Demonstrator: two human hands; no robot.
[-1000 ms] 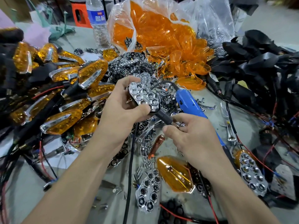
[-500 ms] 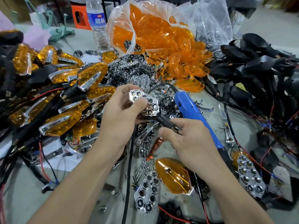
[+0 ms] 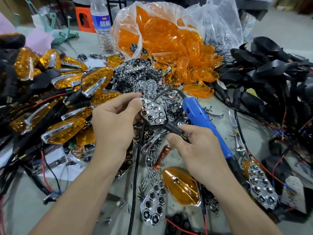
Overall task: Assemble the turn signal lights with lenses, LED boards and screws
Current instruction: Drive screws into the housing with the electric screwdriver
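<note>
The left hand [image 3: 115, 126] pinches the chrome reflector [image 3: 152, 114] by its upper edge while the right hand [image 3: 198, 150] curls round its black stalk [image 3: 174, 130] (both held above the cluttered table [image 3: 25, 200]). Behind sits the bag of orange lenses [image 3: 160, 39]; the blue screwdriver [image 3: 199, 119] lies against the right hand, loose screws [image 3: 152, 153] beneath.

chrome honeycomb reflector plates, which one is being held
The chrome honeycomb reflector plate that the left hand holds at centre, its black stem pinched by the right hand; the others lie on the table.
</note>
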